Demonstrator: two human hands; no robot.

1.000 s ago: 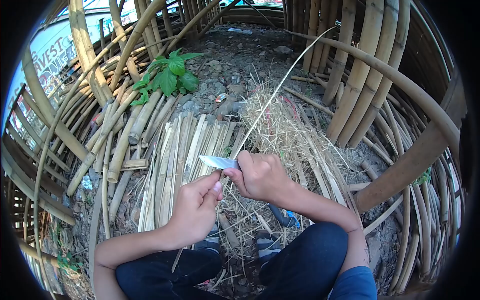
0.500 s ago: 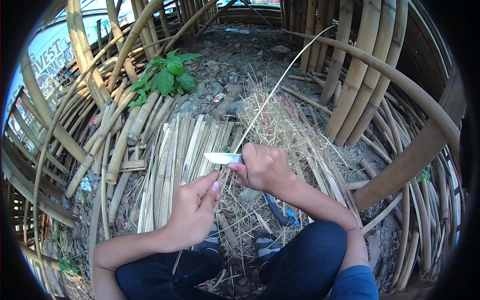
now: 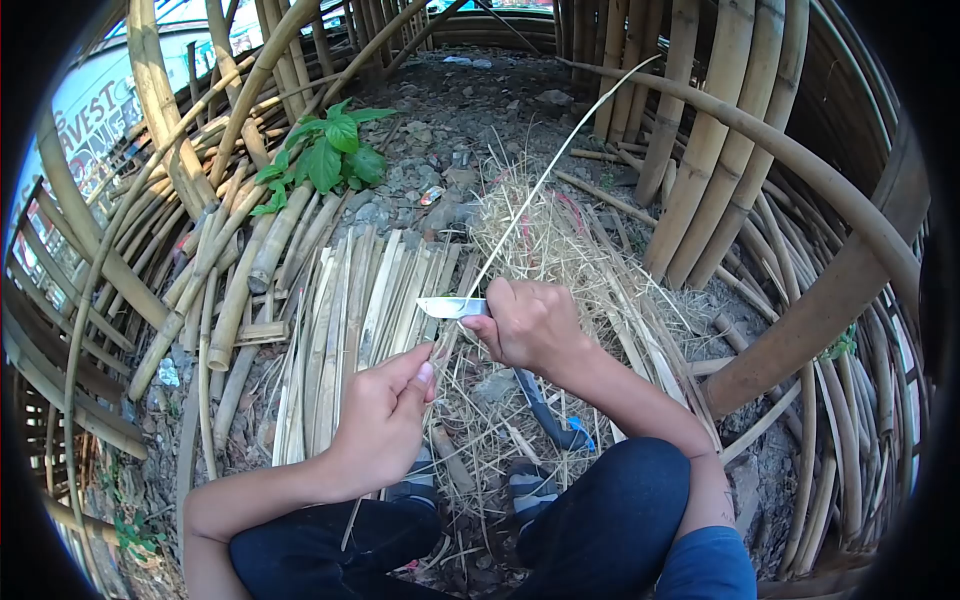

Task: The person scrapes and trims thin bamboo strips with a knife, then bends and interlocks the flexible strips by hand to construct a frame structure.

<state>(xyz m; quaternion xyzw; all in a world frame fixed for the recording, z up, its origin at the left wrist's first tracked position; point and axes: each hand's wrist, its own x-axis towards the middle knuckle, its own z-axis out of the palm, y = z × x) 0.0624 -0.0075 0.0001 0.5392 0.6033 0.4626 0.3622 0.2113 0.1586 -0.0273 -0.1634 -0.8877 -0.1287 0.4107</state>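
Observation:
Closed round the handle of a short knife (image 3: 447, 307), my right hand (image 3: 540, 322) holds the blade pointing left, flat across a long thin bamboo strip (image 3: 540, 185). The strip rises from my hands toward the upper right and bends near its tip. Below and left of the blade, my left hand (image 3: 378, 420) pinches the strip's lower part between thumb and fingers. A thin tail of it shows beneath that hand, by my knee. My right fingers hide most of the knife handle.
Split bamboo slats (image 3: 345, 320) lie in front of me, beside a heap of shavings (image 3: 535, 235). A dark-handled tool (image 3: 545, 410) rests on the ground by my feet. Bamboo poles (image 3: 735, 140) stand at right; a leafy plant (image 3: 325, 160) grows at left.
My right hand and the knife have shifted slightly up along the strip, away from my left hand. The left hand keeps its pinch and has hardly moved.

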